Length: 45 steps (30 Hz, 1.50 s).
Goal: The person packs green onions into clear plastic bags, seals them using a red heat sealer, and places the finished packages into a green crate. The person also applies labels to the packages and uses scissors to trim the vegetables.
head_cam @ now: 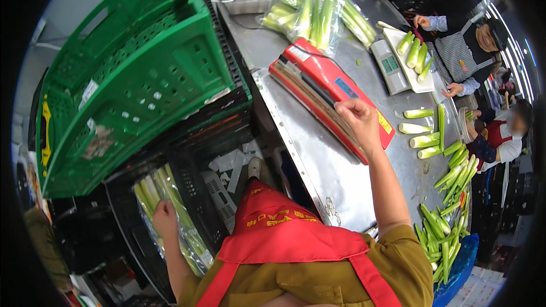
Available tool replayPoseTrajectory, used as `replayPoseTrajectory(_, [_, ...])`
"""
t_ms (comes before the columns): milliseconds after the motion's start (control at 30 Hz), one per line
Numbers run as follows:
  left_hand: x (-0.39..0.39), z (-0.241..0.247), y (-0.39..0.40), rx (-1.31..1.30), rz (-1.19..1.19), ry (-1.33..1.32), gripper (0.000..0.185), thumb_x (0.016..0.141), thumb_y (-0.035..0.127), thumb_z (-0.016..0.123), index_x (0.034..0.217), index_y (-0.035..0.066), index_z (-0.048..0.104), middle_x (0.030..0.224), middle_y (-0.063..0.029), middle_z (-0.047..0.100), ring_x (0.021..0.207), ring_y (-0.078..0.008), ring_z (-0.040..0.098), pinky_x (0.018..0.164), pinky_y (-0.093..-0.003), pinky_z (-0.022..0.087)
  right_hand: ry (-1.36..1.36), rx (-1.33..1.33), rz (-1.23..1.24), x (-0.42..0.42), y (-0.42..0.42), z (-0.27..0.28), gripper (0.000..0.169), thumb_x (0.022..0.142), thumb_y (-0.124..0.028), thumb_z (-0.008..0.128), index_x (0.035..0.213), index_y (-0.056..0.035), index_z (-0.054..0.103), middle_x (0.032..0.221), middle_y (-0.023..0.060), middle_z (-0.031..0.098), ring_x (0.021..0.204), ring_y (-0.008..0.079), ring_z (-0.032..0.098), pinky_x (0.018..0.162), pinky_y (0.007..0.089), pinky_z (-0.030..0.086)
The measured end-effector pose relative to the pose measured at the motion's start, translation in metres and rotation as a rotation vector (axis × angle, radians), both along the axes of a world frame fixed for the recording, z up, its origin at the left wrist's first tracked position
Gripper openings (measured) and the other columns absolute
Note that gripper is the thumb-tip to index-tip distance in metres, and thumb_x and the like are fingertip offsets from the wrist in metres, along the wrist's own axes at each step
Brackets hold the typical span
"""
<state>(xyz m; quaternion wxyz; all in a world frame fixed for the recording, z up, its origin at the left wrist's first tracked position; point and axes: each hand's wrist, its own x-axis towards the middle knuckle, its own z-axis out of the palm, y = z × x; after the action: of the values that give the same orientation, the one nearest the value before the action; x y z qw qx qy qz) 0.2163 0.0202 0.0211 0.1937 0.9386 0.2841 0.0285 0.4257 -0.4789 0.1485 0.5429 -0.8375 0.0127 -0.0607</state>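
My left hand point(165, 218) is over a black crate point(128, 221) at lower left, fingers curled at a clear bag of long pale-green vegetable stalks point(147, 192). Whether it grips the bag cannot be made out. My right hand point(359, 123) is above a red bag sealer point(330, 77) on the metal table point(294, 123). Its thumb and fingertips come together close to the sealer's dark bar point(318, 89); a grip on the bar cannot be confirmed. Several bagged stalks point(313, 19) lie behind the sealer.
A large green plastic crate point(170, 72) rises at left. Weighing scales point(389, 68) hold a white tray point(405, 74) of stalks. Loose stalks point(441, 230) are heaped at right by a blue container point(463, 264). Two people work across the table, one in a checked apron point(453, 55).
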Motion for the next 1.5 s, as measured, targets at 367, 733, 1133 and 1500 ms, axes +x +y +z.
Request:
replayPoseTrajectory(367, [0.237,0.03,-0.281,-0.512,-1.144,-0.575,0.007,0.074,0.01,0.066,0.076,0.006,0.062,0.088,-0.0083,0.061,0.093,-0.0289,0.059,0.082,-0.0405,0.045,0.065,-0.394,-0.014,0.257,0.024,0.0,0.029,0.073,-0.034,0.067,0.073,-0.0051,0.062,0.071,0.0129,0.065,0.068,0.029,0.063,0.066,0.0395,0.048])
replayPoseTrajectory(733, [0.27,-0.009,-0.311,-0.51,-1.307,-0.487,0.018,0.076,0.022,0.066,0.085,0.008,0.061,0.1,-0.009,0.058,0.104,-0.0279,0.054,0.093,-0.0415,0.041,0.268,-1.089,0.025,0.41,0.071,-0.026,0.033,0.077,-0.037,0.062,0.094,-0.0094,0.07,0.097,0.0077,0.068,0.091,0.0241,0.066,0.074,0.0347,0.052])
replayPoseTrajectory(1133, [0.268,-0.005,-0.313,-0.498,-1.29,-0.539,0.018,0.073,0.021,0.067,0.083,0.007,0.061,0.093,-0.0073,0.059,0.099,-0.0268,0.056,0.088,-0.0382,0.043,-0.548,-0.46,-0.157,0.304,-0.049,0.034,0.015,0.076,-0.013,0.057,0.073,0.0006,0.062,0.096,0.0157,0.064,0.082,0.0271,0.061,0.071,0.0364,0.047])
replayPoseTrajectory(1500, [0.305,0.077,-0.35,-1.708,-0.766,-0.099,0.031,0.096,0.031,0.047,0.104,0.003,0.058,0.096,-0.0048,0.064,0.09,-0.0151,0.062,0.077,-0.028,0.049,-0.704,0.344,-0.195,0.056,-0.067,0.102,0.024,0.083,-0.012,0.055,0.096,0.006,0.063,0.099,0.0124,0.062,0.085,0.0132,0.057,0.077,0.0258,0.046])
